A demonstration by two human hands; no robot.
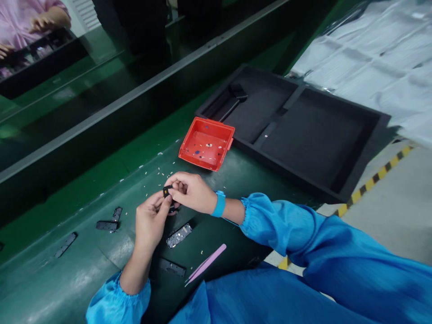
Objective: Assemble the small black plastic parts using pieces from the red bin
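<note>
Between the fingertips of both hands is a small black electronic part [166, 191] with a yellow spot, partly covered by the fingers. My left hand [150, 218] pinches it from below and the left. From the upper right, my right hand [192, 191], with a blue band at the wrist, grips the same part. Just below the hands lies a black module with a grey circuit face [179, 235]. Nearer my body are another dark module [172, 267] and pink tweezers [206, 264]. Two overlapping black modules [107, 225] and a single one [66, 245] lie to the left.
A red bin [206, 143] with small scraps stands beyond my hands. Behind it is a black foam tray [303, 135] holding a dark brush [237, 92]. Tiny pale bits are scattered on the green mat [128, 252]. Across the bench, a person in pink [33, 22] sits near a black tray.
</note>
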